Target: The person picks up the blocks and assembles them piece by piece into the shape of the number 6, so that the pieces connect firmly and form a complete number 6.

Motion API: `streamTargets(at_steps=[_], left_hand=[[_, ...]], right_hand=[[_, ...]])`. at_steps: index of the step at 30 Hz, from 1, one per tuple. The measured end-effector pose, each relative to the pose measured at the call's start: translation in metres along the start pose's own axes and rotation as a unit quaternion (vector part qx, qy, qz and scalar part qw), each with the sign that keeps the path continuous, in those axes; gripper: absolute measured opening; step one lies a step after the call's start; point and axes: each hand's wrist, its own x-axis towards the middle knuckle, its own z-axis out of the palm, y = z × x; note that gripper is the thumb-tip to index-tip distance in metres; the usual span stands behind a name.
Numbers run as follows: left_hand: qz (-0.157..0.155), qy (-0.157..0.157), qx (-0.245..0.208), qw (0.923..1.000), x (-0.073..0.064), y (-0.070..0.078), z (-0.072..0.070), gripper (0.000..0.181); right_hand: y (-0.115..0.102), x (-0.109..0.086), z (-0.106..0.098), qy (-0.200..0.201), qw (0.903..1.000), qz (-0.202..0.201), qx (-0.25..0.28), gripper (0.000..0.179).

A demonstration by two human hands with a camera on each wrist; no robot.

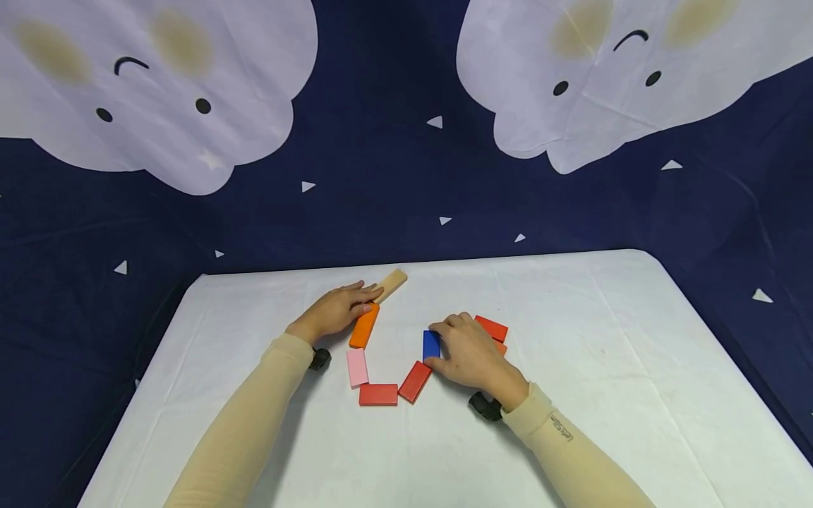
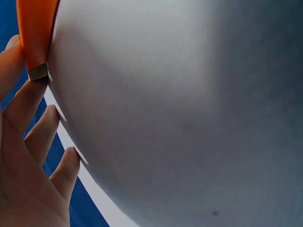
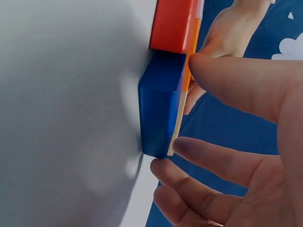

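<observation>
In the head view, my left hand point(image 1: 338, 308) touches the join between an orange block point(image 1: 365, 327) and a plain wooden block point(image 1: 392, 284), its fingers fairly straight. The left wrist view shows the orange block point(image 2: 37, 33) beside those fingertips. At the centre, my right hand point(image 1: 466, 353) pinches a blue block point(image 1: 431, 346) end to end, thumb at the near end and index finger at the far end. The blue block point(image 3: 160, 104) stands on the table in the right wrist view, close to a red block point(image 3: 174, 23).
A pink block point(image 1: 357, 367), a red block point(image 1: 378, 395) and a tilted red block point(image 1: 415, 382) continue the curved row. Behind my right hand lie another red block point(image 1: 492, 328) and a partly hidden orange one point(image 1: 500, 348). A white cloth point(image 1: 603, 317) covers the table.
</observation>
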Motion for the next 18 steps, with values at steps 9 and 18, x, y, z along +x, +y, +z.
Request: streamTargets(at_steps=[9, 18], left_hand=[[-0.003, 0.000, -0.001, 1.0000, 0.001, 0.000, 0.000, 0.047], [0.000, -0.001, 0.005, 1.0000, 0.001, 0.001, 0.001, 0.046]], right_hand=[[-0.002, -0.007, -0.001, 0.011, 0.9984, -0.052, 0.022, 0.051], [-0.005, -0.013, 0.003, -0.011, 0.9889, -0.138, 0.053, 0.039]])
